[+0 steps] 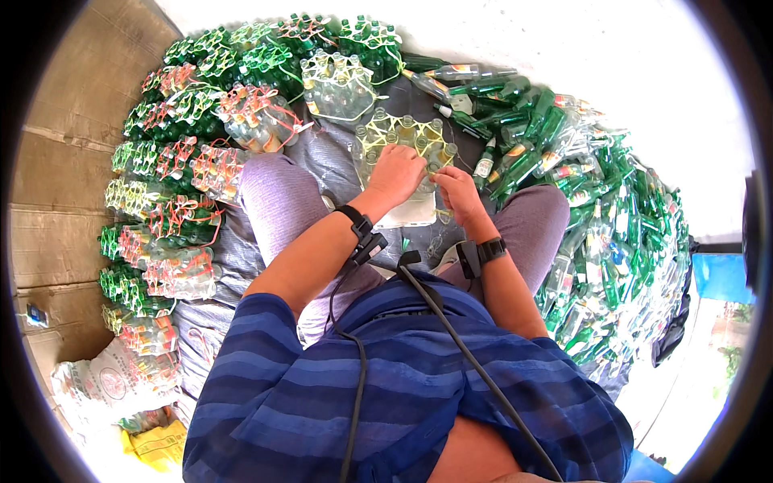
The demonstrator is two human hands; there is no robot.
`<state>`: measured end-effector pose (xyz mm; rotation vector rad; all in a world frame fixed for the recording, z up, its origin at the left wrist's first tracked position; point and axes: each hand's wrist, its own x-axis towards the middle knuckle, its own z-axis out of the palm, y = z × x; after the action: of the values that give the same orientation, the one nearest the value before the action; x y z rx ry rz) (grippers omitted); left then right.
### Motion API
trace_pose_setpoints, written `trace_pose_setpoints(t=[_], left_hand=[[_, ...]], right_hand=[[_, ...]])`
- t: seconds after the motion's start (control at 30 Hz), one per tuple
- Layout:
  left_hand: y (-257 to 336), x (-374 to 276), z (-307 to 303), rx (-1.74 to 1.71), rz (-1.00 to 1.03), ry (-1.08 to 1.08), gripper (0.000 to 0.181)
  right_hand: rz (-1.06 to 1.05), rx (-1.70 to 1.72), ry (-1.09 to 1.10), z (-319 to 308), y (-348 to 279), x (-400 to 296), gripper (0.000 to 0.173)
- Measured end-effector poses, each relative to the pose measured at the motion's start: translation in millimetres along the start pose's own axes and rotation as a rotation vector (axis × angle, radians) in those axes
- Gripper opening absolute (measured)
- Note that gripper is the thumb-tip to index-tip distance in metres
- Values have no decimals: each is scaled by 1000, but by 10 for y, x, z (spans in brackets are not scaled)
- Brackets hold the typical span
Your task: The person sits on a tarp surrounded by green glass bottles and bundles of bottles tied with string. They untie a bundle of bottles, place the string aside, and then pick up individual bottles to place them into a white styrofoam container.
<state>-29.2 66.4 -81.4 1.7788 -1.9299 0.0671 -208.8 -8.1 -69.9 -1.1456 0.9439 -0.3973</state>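
Observation:
A bundle of clear glass bottles (403, 130) stands upright between my knees. A yellow-green plastic strap (375, 134) is woven around the bottle necks. My left hand (395, 172) rests over the near bottle tops with fingers curled down; what its fingertips hold is hidden. On the bundle's near right side, my right hand (457, 190) pinches the strap next to a bottle neck. The two hands are close together but apart. Below them, a pale flat slab (410, 214) lies on the near side of the bottles, partly covered by my left wrist.
Strapped bottle bundles (259, 118) stand in rows at left, along a cardboard wall (54, 175). Another clear bundle (338, 84) stands just beyond mine. Loose green and clear bottles (604, 241) heap up at right. Dark sheeting (329, 151) covers the floor. Cables (356, 386) hang down my front.

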Motion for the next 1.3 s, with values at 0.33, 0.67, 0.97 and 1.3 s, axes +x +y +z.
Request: trace_pose_setpoints(t=[0.33,0.67,0.97,1.3], left_hand=[[-15,0,109,-100,-97,90,14],[-9,54,150,-129,-231,4,13],[-12,114,132,-193,-275,-55,11],[23,138,115,-160,-266,-67,24]], right_hand=[[-467,-581,171,1,34,182,18],[-495,-673,337,0,-82,318,24],[-353,-635,333,-209,87,453,23],[-130,-502,310,-244,218,516,23]])
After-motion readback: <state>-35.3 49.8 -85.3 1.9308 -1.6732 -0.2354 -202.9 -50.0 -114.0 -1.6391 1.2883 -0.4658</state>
